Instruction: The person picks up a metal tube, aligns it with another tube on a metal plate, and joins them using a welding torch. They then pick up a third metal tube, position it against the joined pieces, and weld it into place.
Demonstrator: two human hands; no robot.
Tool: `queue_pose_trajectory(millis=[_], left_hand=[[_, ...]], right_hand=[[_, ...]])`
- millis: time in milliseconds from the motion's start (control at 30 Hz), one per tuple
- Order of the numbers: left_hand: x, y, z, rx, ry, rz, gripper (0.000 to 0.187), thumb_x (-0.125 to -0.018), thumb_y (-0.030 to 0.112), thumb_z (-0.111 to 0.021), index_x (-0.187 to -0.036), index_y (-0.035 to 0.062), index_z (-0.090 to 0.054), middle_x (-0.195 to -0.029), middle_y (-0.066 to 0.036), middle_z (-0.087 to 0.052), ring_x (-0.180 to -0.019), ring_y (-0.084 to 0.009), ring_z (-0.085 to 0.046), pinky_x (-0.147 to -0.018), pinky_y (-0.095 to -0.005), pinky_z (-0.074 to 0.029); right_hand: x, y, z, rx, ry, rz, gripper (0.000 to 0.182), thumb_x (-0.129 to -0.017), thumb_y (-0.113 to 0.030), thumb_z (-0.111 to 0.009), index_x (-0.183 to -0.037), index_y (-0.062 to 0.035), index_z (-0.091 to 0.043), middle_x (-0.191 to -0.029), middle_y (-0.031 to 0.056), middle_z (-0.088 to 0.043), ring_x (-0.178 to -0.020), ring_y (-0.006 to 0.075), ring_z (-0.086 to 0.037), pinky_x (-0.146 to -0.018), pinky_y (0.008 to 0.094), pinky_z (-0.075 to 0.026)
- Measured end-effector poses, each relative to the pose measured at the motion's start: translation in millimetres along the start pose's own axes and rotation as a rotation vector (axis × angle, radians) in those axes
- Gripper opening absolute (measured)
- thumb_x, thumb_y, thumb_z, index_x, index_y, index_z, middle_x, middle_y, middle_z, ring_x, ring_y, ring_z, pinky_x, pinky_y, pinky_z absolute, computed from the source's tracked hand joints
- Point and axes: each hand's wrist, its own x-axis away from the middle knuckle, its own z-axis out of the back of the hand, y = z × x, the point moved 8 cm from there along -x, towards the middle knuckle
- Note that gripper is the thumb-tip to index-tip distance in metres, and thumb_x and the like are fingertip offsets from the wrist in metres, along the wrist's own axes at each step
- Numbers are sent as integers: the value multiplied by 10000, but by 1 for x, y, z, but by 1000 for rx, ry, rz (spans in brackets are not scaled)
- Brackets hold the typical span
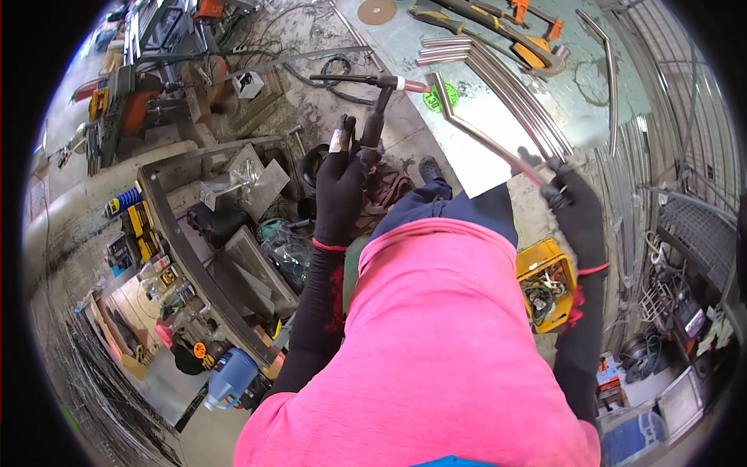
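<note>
My left hand [340,187], in a black glove, is closed around the handle of a welding torch [375,124]. The torch's pink nozzle points right, close to the upper end of a bent metal tube [486,140]. At the tube's lower end is my right hand [572,198], also gloved in black, with its fingers closed on it. Beneath the tube lies a white sheet [486,167] with a round green sticker near its top. Several similar bent tubes [517,93] lie side by side just beyond.
A hammer [498,31] and orange clamps [545,23] lie at the top. One more bent tube [611,86] is at the upper right. A yellow bin [566,300] of parts stands below my right hand. An open metal frame [206,292] with scraps is at left.
</note>
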Motion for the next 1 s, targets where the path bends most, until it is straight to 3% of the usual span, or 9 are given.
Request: queue_pose_trajectory(millis=[200, 433, 533, 667, 733, 800, 867, 900, 1000], left_hand=[[0, 9, -13, -122, -195, 89, 671, -1056, 151, -649, -1683, 157, -409, -1096, -19, -710, -811, -51, -592, -684, -244, -508], [2, -7, -10, -54, -214, -11, 618, -1042, 108, -608, -1644, 80, -467, -1047, -2, -698, -857, -54, -610, -725, -244, -497], [4, -15, -9, -72, -206, 21, 571, -1049, 126, -604, -1610, 78, -512, -1040, -21, -719, -827, -72, -639, -694, -262, -517], [5, -22, -13, -134, -212, 44, 604, -1038, 129, -622, -1628, 93, -497, -988, 26, -652, -783, -34, -531, -681, -236, -459], [-2, -26, -11, -148, -218, 119, 576, -1039, 145, -630, -1604, 92, -529, -980, 24, -654, -771, -36, -537, -667, -239, -459], [-7, -28, -14, -158, -217, 196, 549, -1040, 160, -639, -1580, 92, -560, -973, 22, -656, -759, -37, -543, -652, -241, -458], [-12, -11, -18, -183, -143, 103, 517, -1042, 184, -652, -1536, 44, -591, -967, 10, -666, -765, -47, -579, -665, -254, -492], [-16, -10, -20, -237, -163, 122, 536, -1041, 189, -658, -1547, 34, -574, -1008, -15, -695, -776, -57, -597, -693, -265, -516], [-23, 5, -31, -253, -169, 144, 555, -1040, 192, -663, -1566, 49, -559, -1064, -34, -715, -792, -65, -607, -713, -270, -529]], right_hand=[[-39, -53, 77, -48, 2, 206, 415, -974, -38, -749, -1381, -8, -676, -1067, -7, -710, -833, 63, -583, -757, 230, -492], [-104, 10, 97, -532, -110, 177, 592, -1038, -380, -716, -1482, -14, -579, -1290, 108, -740, -1030, 158, -683, -872, 308, -529], [-137, 37, 85, -989, 91, 275, 579, -1052, -363, -695, -1514, -45, -553, -1325, 147, -731, -1088, 219, -689, -1016, 420, -538], [-178, 32, 56, -1571, 330, 356, 255, -1053, -303, -646, -1161, -74, -675, -1194, 162, -743, -1003, 312, -697, -1121, 653, -492], [-213, 39, 53, -1528, 415, 309, 231, -1044, -318, -609, -955, -108, -645, -743, 22, -541, -706, 228, -567, -928, 561, -573], [-257, 34, 52, -1656, -267, 482, 236, -1040, -305, -600, -915, -106, -615, -686, -25, -466, -616, 181, -476, -821, 485, -589], [-278, 18, 47, -1515, -92, 376, 226, -1032, -274, -592, -874, -112, -589, -646, -29, -517, -598, 158, -535, -711, 447, -561], [-240, -31, 33, -1419, 321, 298, 334, -1066, -522, -654, -954, -220, -566, -622, -101, -439, -484, 76, -413, -443, 302, -345], [-266, -56, 23, -1367, 112, 346, 269, -1080, -465, -637, -967, -229, -574, -619, -107, -413, -464, 71, -378, -439, 279, -309]])
